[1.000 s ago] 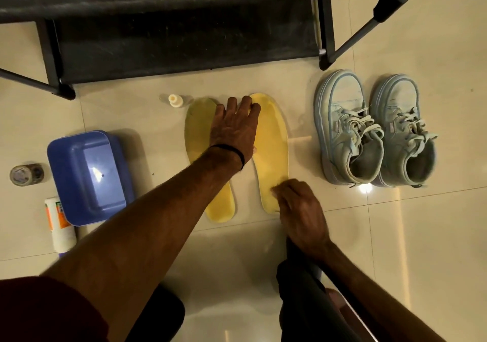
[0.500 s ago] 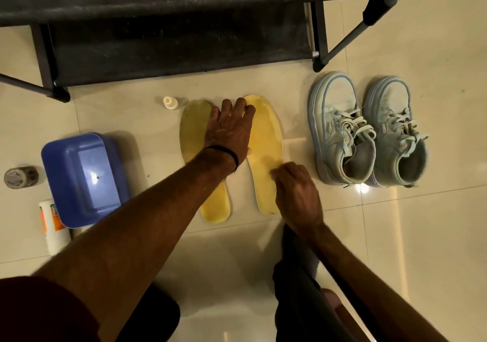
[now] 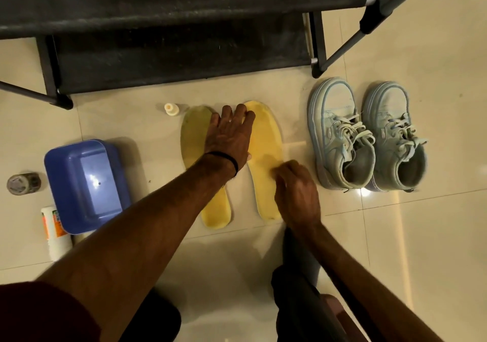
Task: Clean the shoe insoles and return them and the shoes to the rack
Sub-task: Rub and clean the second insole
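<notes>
The left hand (image 3: 228,133) lies flat, fingers spread, across both insoles' (image 3: 266,157) toe ends, while the right hand (image 3: 296,191), nearer their heels, curls over the right one.

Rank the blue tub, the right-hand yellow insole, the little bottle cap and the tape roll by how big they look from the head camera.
1. blue tub
2. right-hand yellow insole, partly covered by the hands
3. tape roll
4. little bottle cap
</notes>
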